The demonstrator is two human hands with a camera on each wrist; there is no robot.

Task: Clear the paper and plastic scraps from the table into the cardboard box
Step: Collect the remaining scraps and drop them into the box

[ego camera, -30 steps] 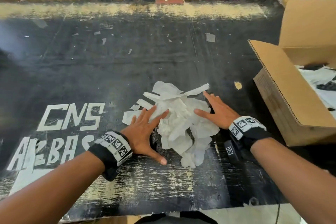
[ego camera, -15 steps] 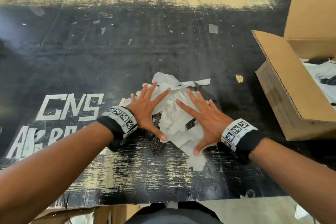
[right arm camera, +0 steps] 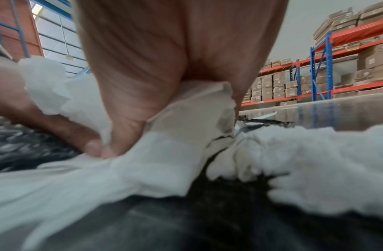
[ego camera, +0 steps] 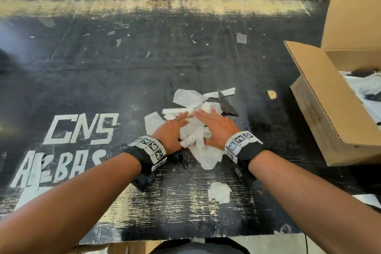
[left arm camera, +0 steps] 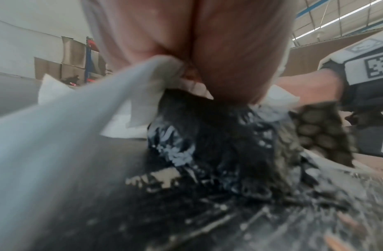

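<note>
White paper scraps (ego camera: 198, 130), with dark plastic mixed in, sit heaped between the left hand (ego camera: 172, 131) and the right hand (ego camera: 217, 128) in the head view. Both hands lie on the heap from either side, fingertips meeting over its top, probably to squeeze loose pieces into one bundle that can be lifted at once. The cardboard box (ego camera: 321, 109) stands open well off to the right of the right hand, already holding white waste, so the carry should be short. One crumpled scrap (ego camera: 219, 192) lies apart on the table (ego camera: 103, 80), nearer the body than the right wrist, and small flecks lie far beyond the fingers.

From the left wrist, the palm (left arm camera: 186, 42) presses down on white paper (left arm camera: 147, 95) and crinkled black plastic (left arm camera: 207, 135) directly beneath it, the thumb closing in; how far the fingers curl cannot be told.

From the right wrist, the thumb (right arm camera: 121, 132) pinches a paper fold (right arm camera: 186, 118) against the palm, meeting the other hand's thumb (right arm camera: 57, 129) just beside it, which pins the heap's near edge.
</note>
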